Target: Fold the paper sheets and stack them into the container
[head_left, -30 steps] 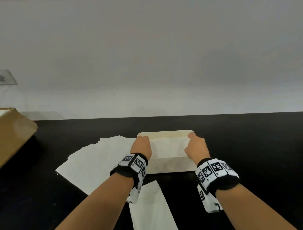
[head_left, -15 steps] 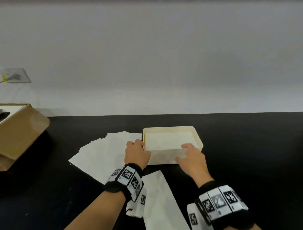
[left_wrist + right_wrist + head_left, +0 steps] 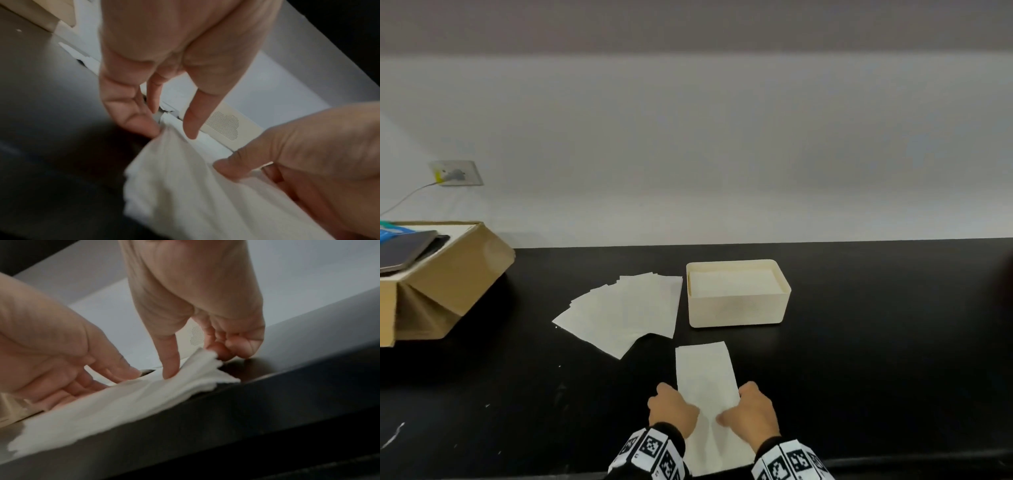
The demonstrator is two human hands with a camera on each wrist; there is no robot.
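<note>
Both hands had left the container [image 3: 738,310] for the paper sheet [image 3: 703,377] on the tabletop [image 3: 876,342]; left hand [image 3: 671,409] and right hand [image 3: 751,409] pinched its side edges. It looked light, limp, tear-prone; edges seemed safest.

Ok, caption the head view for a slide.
Both hands, left hand and right hand, pinch a paper sheet before the cream container.

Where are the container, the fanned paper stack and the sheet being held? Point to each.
container [image 3: 738,310], head view, front wall.
fanned paper stack [image 3: 626,308], head view, middle of the spread.
held sheet [image 3: 703,370], head view, flat part beyond the hands.
</note>
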